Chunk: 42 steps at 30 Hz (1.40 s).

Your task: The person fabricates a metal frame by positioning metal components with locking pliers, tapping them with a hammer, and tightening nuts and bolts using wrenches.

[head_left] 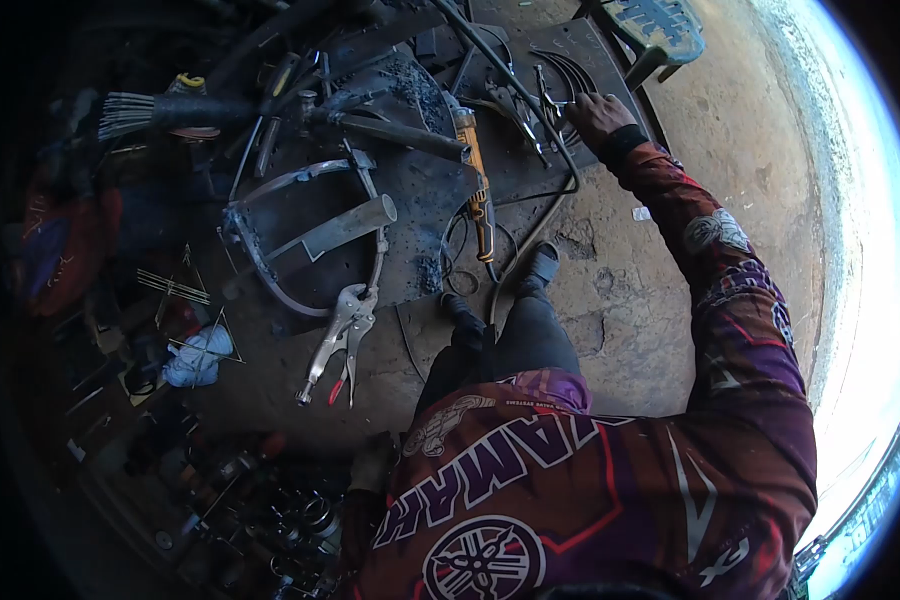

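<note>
On the left, locking pliers (344, 325) grip a curved metal frame (266, 280), the near left hand (372, 462) is too dim to tell its grip, an orange grinder (478, 195) lies at the desk's (410, 262) edge, and far right, the right hand (600, 118) grasps a metal clamp (547, 98).

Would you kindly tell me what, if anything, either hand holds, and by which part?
The right hand is at a metal tool; whether it grips it, and by which part, cannot be told. The left hand, in shadow, cannot be judged.
</note>
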### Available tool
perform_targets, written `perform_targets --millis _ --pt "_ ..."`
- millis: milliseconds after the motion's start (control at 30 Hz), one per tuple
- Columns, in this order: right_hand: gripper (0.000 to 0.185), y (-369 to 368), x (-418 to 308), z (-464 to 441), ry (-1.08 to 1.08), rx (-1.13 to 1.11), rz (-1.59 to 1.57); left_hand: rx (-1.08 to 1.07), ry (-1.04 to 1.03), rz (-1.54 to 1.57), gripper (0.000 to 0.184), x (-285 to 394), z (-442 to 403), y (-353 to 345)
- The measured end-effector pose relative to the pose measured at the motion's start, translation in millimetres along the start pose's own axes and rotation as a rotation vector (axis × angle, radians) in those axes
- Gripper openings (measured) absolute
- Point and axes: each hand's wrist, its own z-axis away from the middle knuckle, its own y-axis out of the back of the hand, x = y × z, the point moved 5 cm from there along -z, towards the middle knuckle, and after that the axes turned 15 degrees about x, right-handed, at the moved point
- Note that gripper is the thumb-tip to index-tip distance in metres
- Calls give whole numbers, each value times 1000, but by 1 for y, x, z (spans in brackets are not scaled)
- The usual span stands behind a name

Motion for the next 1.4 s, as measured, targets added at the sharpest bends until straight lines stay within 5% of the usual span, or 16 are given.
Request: perform_targets --millis 33,167,233,300,367,400,433,533,600,733,1033,1133,1233,1267,1333,1400 --pt "15 14 1 -3 9 9 4 12 4 4 35 -5 0 -4" --pt "16 47 51 1 -559 167 -87 -17 130 218 42 -47 4 -45" --pt "25 35 92 23 -734 514 -107 9 193 279 44 -47 10 -47" --pt "19 81 88 28 -961 362 -150 20 416 478 45 -40 5 -37" --pt "23 107 79 59 -1264 585 -241 22 703 672 45 -34 -1 -28" --pt "25 111 74 73 -1223 714 -152 9 911 798 45 -34 -2 -32" --pt "27 114 65 88 -1178 842 -63 18 903 816 45 -39 -3 -40" --pt "29 143 11 105 -1188 967 -371 46 545 609 43 -58 -3 -59" --pt "23 175 -39 94 -1027 1171 -749 32 502 578 44 -63 -13 -61" --pt "18 223 -115 46 -767 879 -673 20 728 809 46 -65 -42 -43" --pt "23 210 -210 -5 -757 764 -869 128 483 687 53 -121 -130 -22" --pt "21 256 -221 -30 -696 682 -574 33 398 704 53 -135 -147 4" --pt "17 319 -235 -51 -722 600 -538 231 190 520 48 -189 -173 34" --pt "10 344 -249 -58 -550 684 -480 345 147 559 47 -224 -186 28" --pt "6 394 -290 -73 -531 650 -424 332 466 442 38 -206 -186 151" --pt "9 425 -326 -84 -482 622 -319 634 152 886 32 -217 -203 207"
